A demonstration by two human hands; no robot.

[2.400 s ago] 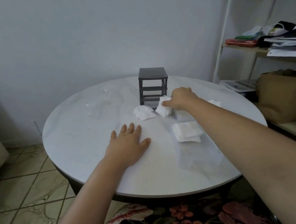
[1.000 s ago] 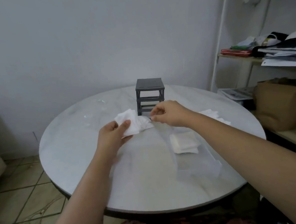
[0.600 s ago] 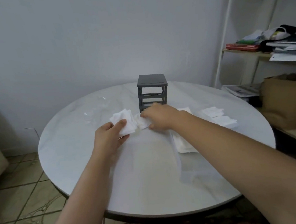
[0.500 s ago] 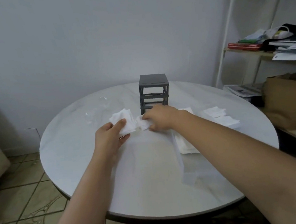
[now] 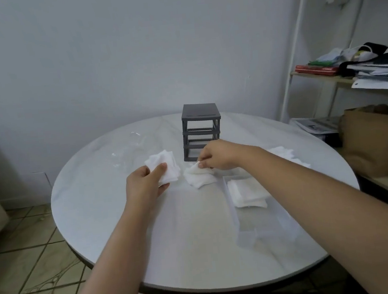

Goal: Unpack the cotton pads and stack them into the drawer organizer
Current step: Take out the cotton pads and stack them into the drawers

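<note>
Nearest up: round white table (image 5: 175, 256), both forearms reaching in over its front edge. On the right side, partly under the right forearm, a clear drawer (image 5: 238, 226) lying on the tabletop with a flat stack of cotton pads (image 5: 245, 193) sitting in its far end. Bit further in, left hand (image 5: 144, 188) gripping a fanned bunch of pads (image 5: 166, 165), thumb on top and fingers curled underneath. Can't tell if that bunch touches the table. Just beside it, right hand (image 5: 216, 156) pinching the top of a crumpled pile of pads (image 5: 200, 178) between thumb and fingertips, pile resting on the table, apart from the left-hand bunch. Right behind both hands, dark grey drawer organizer (image 5: 201, 127), upright, an open frame from this side. More loose pads (image 5: 285, 155) past the right forearm. Clear plastic wrap (image 5: 128, 151) left of the organizer, honestly hard to make out. Way back on the right, shelf (image 5: 325, 80) piled with papers, brown bag (image 5: 374, 137) lower down.
</note>
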